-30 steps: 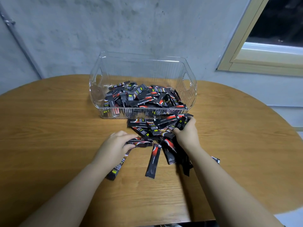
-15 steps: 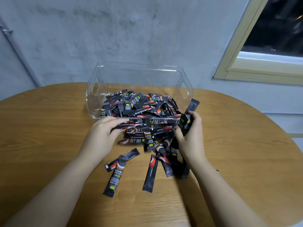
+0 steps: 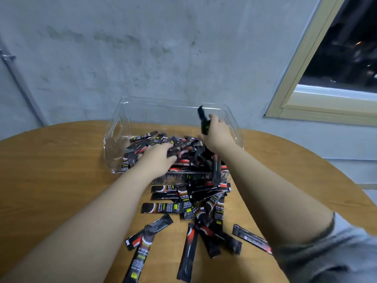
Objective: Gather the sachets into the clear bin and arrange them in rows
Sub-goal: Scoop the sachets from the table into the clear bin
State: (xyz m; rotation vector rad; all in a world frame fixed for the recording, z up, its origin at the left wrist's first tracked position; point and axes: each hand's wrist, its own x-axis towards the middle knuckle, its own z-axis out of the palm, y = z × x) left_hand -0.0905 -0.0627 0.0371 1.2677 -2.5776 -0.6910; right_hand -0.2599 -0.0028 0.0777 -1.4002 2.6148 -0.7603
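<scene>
A round wooden bench (image 3: 51, 170) stands against a mottled grey concrete wall (image 3: 142, 48). At upper right, a cream-framed window (image 3: 306, 82) looks out on darkness, with a pale sill along its lower edge. A metal pipe (image 3: 18, 78) runs diagonally down the wall at left.

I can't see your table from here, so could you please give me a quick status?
Right hand grips sachets over the clear bin. Left hand open, inside bin. Many sachets on table.

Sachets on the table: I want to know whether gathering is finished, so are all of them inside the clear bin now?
No, many sachets lie loose on the table in front of the clear bin.
</scene>
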